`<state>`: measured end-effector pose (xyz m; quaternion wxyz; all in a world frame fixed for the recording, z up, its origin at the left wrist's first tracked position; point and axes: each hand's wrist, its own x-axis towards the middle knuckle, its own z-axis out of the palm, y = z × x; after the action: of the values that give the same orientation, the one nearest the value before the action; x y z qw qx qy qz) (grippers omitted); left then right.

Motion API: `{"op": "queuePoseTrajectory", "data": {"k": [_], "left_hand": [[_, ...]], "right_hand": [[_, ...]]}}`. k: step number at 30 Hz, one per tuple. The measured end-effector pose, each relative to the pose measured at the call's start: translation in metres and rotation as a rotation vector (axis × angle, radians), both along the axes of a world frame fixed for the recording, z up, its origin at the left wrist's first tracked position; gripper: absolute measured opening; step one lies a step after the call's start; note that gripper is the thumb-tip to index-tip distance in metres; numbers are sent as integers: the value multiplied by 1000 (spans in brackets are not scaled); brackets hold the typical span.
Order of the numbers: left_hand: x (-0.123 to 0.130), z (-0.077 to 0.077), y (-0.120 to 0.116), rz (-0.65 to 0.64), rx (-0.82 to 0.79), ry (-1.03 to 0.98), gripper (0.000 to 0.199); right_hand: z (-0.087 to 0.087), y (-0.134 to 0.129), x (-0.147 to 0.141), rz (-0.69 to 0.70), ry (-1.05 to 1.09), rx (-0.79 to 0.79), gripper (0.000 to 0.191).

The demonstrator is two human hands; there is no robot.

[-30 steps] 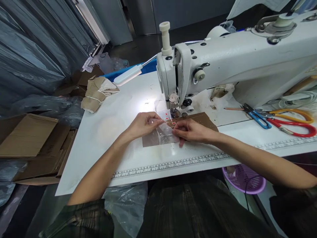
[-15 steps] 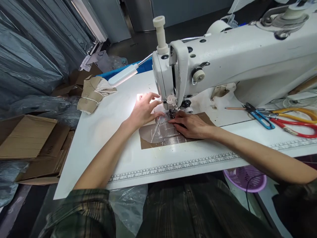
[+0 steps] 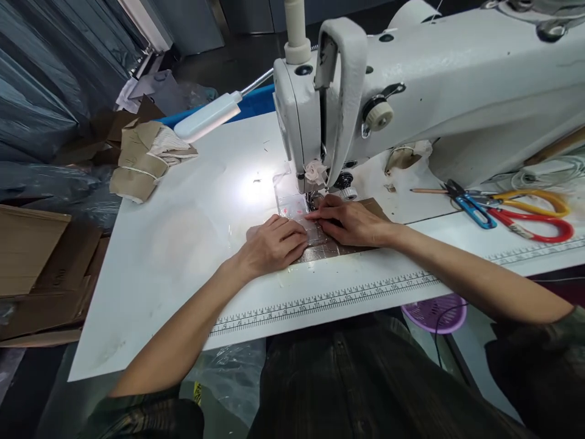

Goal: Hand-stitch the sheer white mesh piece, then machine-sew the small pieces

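Observation:
A small clear plastic sheet (image 3: pixel 292 207) with pinkish marks lies beneath the needle area of a white sewing machine (image 3: pixel 420 85). My left hand (image 3: pixel 276 244) presses on its near left part, fingers bent and held together, palm side hidden. Close to the presser foot (image 3: pixel 312 200), my right hand (image 3: pixel 356 224) holds the sheet with the index finger reaching left and the other fingers curled under. Under the sheet and my right hand is a brown piece (image 3: pixel 372 209) on the machine bed. A bunched pale scrap (image 3: pixel 315 173) sits on the machine's head.
Blue snips (image 3: pixel 475 210), red-handled scissors (image 3: pixel 548 228) and a pencil (image 3: pixel 429 191) lie to the right. A lamp (image 3: pixel 208 117) lights the white table (image 3: pixel 159 262). A tied brown bundle (image 3: pixel 139 161) is at the far left edge. A printed ruler (image 3: pixel 320 303) runs along the front.
My left hand has come down and nearer from beside the needle, its raised fingers now on the sheet. The right hand stays by the presser foot. The view has shifted closer.

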<state>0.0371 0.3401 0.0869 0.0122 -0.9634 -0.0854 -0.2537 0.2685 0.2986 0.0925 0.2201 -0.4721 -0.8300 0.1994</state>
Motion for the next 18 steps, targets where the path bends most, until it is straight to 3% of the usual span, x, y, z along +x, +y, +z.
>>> {"op": "queuePoseTrajectory", "data": {"k": [5, 10, 18], "left_hand": [[-2, 2, -1, 17, 19, -9, 1], [-4, 3, -2, 63, 4, 19, 5], [-4, 4, -2, 27, -13, 2, 11]], "right_hand": [[7, 3, 11, 91, 26, -35, 38], [-2, 2, 16, 128, 38, 65, 38], [-8, 3, 16, 134, 22, 70, 37]]}}
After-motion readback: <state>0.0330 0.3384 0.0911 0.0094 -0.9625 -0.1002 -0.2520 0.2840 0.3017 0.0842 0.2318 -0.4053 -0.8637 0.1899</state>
